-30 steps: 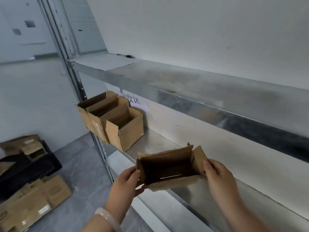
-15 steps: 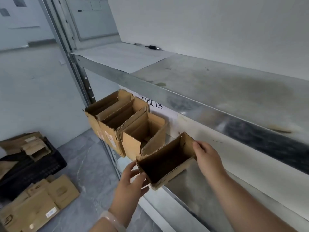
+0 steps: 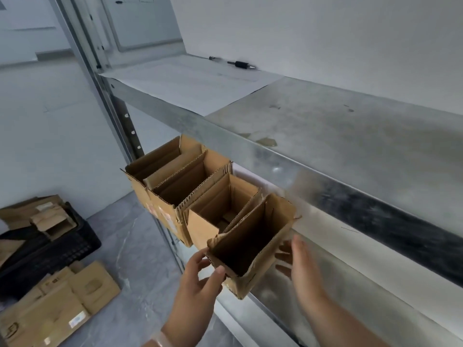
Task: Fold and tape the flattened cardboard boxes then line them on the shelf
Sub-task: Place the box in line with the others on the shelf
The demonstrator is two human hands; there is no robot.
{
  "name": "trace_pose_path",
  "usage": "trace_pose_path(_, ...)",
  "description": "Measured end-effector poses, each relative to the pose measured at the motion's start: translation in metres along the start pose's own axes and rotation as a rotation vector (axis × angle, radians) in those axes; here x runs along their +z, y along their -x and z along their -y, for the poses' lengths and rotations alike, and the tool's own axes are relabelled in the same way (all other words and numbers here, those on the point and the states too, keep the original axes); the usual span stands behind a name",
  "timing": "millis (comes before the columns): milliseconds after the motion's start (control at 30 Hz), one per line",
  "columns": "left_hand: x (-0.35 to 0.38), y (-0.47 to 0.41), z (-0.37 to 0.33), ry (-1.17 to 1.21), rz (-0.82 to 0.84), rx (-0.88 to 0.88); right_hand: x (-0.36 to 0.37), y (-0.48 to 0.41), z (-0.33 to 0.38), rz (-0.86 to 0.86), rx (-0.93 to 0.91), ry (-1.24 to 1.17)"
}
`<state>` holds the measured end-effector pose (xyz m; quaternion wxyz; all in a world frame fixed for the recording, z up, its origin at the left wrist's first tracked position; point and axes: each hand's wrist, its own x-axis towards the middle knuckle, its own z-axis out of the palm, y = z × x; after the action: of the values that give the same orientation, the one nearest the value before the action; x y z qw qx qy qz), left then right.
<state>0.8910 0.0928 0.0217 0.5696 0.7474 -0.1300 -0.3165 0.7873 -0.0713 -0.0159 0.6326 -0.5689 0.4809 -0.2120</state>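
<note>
An open-topped cardboard box [image 3: 253,249] rests on the lower metal shelf [image 3: 325,294], pressed against the right end of a row of three other folded boxes [image 3: 190,194]. My left hand [image 3: 200,279] grips its near corner, thumb and fingers on the rim. Beside the box's right wall my right hand [image 3: 298,264] hovers with fingers spread, a little apart from the cardboard and holding nothing.
The upper shelf [image 3: 325,136] juts out above the boxes, with a sheet of paper [image 3: 190,81] and a black pen [image 3: 240,64] on it. On the floor at left lie flattened cardboard boxes [image 3: 57,304] and a black crate [image 3: 50,249] with more cardboard.
Both hands carried the box left and set it down against the row. My right hand let go of its far edge and drew back to the right side.
</note>
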Motion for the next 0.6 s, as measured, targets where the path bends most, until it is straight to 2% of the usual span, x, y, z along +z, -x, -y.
trace_pose_path(100, -0.008, -0.005, 0.0, -0.176, 0.052, 0.087, 0.016, 0.001, -0.01, 0.127, 0.062, -0.015)
trace_pose_path(200, -0.02, -0.007, -0.002, -0.291, 0.126, 0.17, 0.025, 0.008, -0.005, 0.11, 0.002, 0.046)
trace_pose_path(300, -0.03, -0.005, 0.0, -0.431, 0.137, 0.313, 0.023, 0.029, 0.004, 0.087, -0.057, 0.205)
trace_pose_path(400, -0.041, 0.001, -0.004, -0.764, 0.093, 0.696, 0.011, 0.072, 0.01, -0.055, -0.137, 0.381)
trace_pose_path(433, -0.041, 0.002, -0.007, -0.817, 0.125, 0.842, 0.006, 0.088, 0.008, -0.121, -0.151, 0.457)
trace_pose_path(533, -0.022, 0.006, -0.01, -0.829, 0.324, 1.179, -0.014, 0.139, -0.007, -0.268, -0.157, 0.773)
trace_pose_path(600, 0.003, 0.017, -0.011, -0.808, 0.425, 1.31, -0.031, 0.172, -0.02, -0.374, -0.211, 0.895)
